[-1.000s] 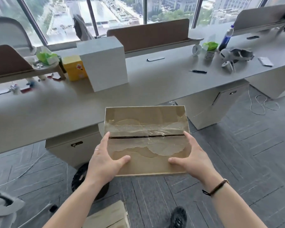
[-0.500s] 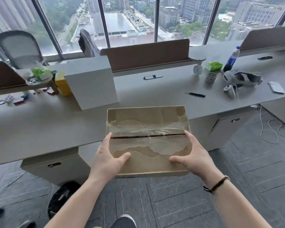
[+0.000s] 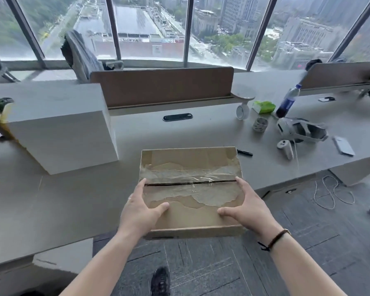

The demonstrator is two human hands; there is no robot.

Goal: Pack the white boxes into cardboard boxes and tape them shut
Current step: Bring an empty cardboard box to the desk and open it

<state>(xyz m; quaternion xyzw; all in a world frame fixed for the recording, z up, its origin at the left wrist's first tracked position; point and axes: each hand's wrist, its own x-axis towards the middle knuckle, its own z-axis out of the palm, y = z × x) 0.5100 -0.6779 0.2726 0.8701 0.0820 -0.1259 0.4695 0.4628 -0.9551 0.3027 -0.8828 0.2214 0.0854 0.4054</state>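
We hold the carton (image 3: 190,189) in both hands over the near edge of the desk (image 3: 73,199), its far part above the desktop and its near edge out over the floor; whether it rests on the desk we cannot tell. Our left hand (image 3: 140,208) clasps the left side, thumb laid across the top face and fingers running along the side wall; our right hand (image 3: 247,207) mirrors it on the right side, thumb on top, fingers down the wall; both are grasping the carton. The top flaps are shut, with a dark seam across the middle under torn, wrinkled clear tape (image 3: 190,178). One white box (image 3: 60,129) stands on the desk to the left of the carton, apart from it. To the right lie a pen (image 3: 245,152), a headset (image 3: 301,131), a controller (image 3: 285,147), a phone (image 3: 343,145), a cup (image 3: 260,124) and a bottle (image 3: 287,101); a brown divider (image 3: 165,86) runs behind.
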